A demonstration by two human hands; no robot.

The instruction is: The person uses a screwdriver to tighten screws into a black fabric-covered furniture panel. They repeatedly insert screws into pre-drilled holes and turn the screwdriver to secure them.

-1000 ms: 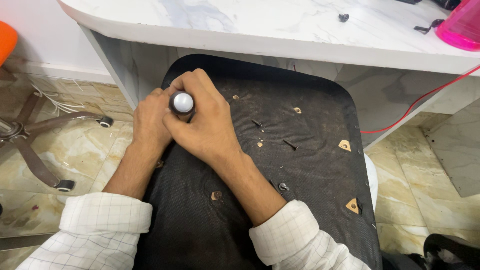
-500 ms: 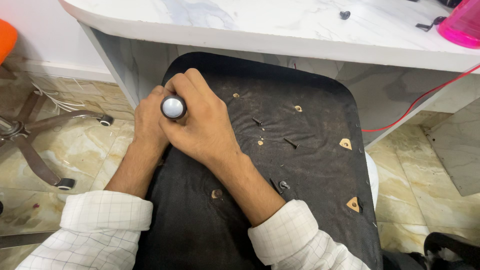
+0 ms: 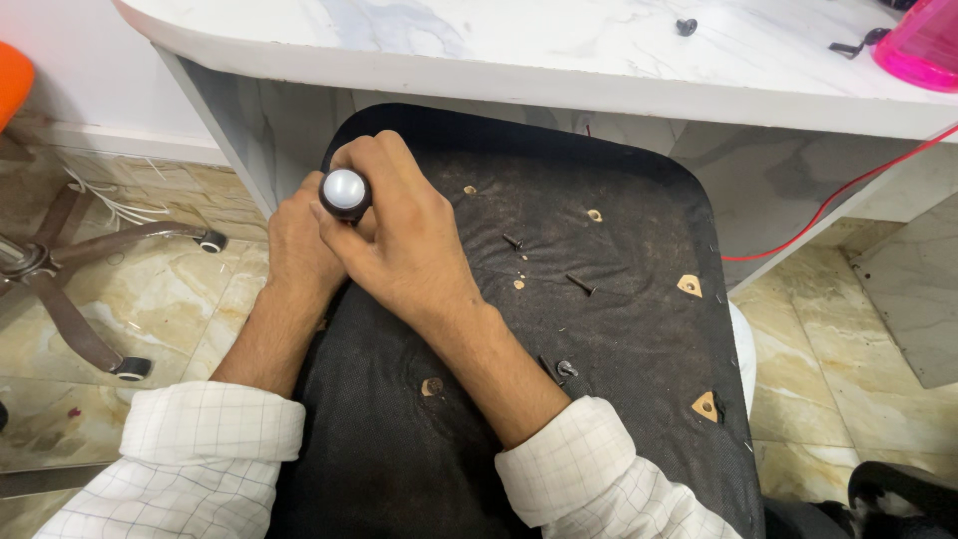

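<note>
Comparing with the two pictures before, I see that the round white cap of the tool handle (image 3: 344,190) moves a little toward the left of the frame, and both hands shift with it, while the wrists stay on the same line. The black upturned seat base (image 3: 559,339) does not move at all, and the loose screws (image 3: 579,283) in the middle of the frame lie where they were. I judge from this that the work is a slow turning or pressing at one point near the upper left corner of the seat base, and that this point is not finished yet.

The right hand (image 3: 404,250) is closed around the dark handle, with the fingers wrapped over it just below the white cap. The left hand (image 3: 299,245) is pressed against the right one from the left side; it seems closed too, but I cannot tell if it grips the handle or only supports the other hand, because the right hand covers most of it.

The shaft and the tip of the tool are hidden under the hands, so I cannot tell what kind of tip it has or what it touches. The pink object (image 3: 923,45) at the upper right is cut off by the frame edge. The small dark piece (image 3: 686,26) on the white marbled desk (image 3: 519,50) is too small to identify.
</note>
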